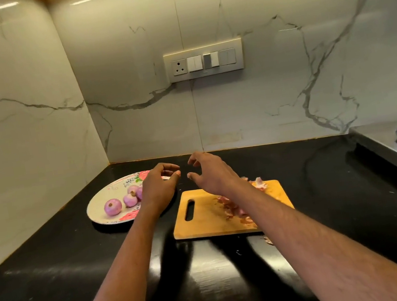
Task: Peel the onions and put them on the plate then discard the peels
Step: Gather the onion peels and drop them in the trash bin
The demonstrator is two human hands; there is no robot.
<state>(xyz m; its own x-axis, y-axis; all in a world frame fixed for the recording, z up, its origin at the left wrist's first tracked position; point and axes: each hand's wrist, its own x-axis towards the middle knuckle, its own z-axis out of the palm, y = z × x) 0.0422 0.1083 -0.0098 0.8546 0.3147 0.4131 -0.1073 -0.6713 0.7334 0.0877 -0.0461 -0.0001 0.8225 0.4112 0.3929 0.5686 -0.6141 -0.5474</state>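
Both hands hang empty above the glossy black tabletop [79,260]. The left hand [158,189] hovers over the right rim of the round pale plate with red flower print [101,199], its fingers [168,166] curled loosely and holding nothing. The right hand [208,172] is spread with released fingers just beyond the far edge of the rectangular wooden cutting board with a slot handle [203,222].

The peeled purple onions [112,207] already lie on the plate. Three can be counted, the third half hidden by the left hand, so there may be more behind it.

What seems left is discarding the dry reddish onion peels [232,207], which sit in one loose heap on the right part of the board under the right forearm. One stray scrap [267,240] lies on the tabletop just near of the board.

To do this well, sweep the heap together with both hands cupped, or lift the board by its slot and tip it, and remember the stray scrap. No bin is in view.
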